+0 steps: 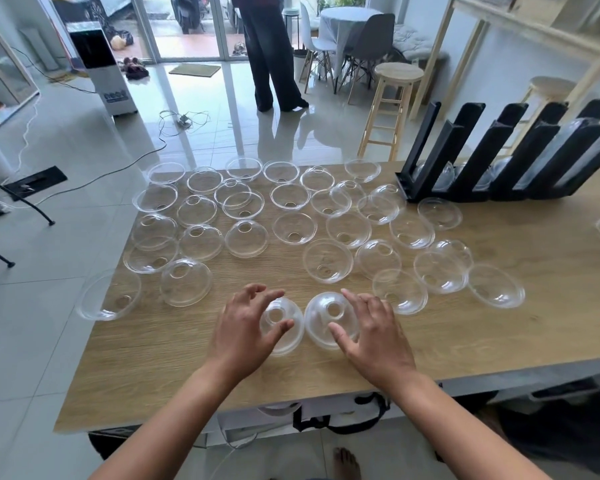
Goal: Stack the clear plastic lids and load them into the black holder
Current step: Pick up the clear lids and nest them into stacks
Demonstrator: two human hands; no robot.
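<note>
Wooden table (pixel 499 334): left hand (pixel 246 327) fingers grasp the left lid (pixel 284 336), right hand (pixel 373 336) the right lid (pixel 321 315); white unit (pixel 106 69) reads "neo".

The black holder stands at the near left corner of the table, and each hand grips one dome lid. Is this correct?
Not quite. The head view shows the black holder at the far right of the table, not the near left corner. The left hand does grip the left dome lid, the right hand the right dome lid.
</note>
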